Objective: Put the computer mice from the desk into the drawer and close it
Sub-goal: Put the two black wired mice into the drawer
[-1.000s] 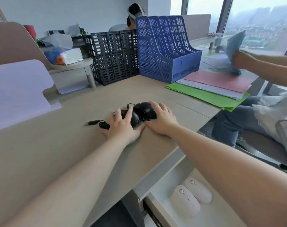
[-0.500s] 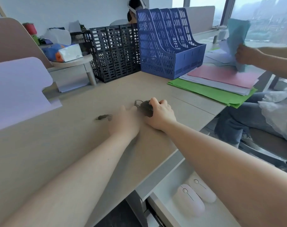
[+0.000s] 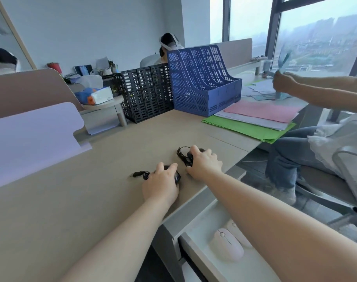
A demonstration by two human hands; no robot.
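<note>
Both arms reach forward over the worktop (image 3: 92,200), palms down, each of the hands on a black mouse. The left hand (image 3: 160,185) lies flat over its black mouse (image 3: 177,177), fingers spread and curled down around it, wrist low to the surface; only a dark sliver of the mouse shows at the right of the hand. A bundled cable with its plug (image 3: 141,174) sticks out to the left of those fingers, lying on the worktop. The right hand (image 3: 204,165) sits a little farther forward, fingers bent over the second black mouse (image 3: 189,157), gripping it from above; its coiled cable (image 3: 181,152) loops out at the left of the thumb. The two hands are just beside each other, near the worktop's front edge. Below that edge the drawer (image 3: 196,220) stands open, partly under the right forearm, and two pale pink mice (image 3: 227,245) lie side by side inside. Farther back stand a black file rack (image 3: 147,92) and a blue one (image 3: 202,82).
</note>
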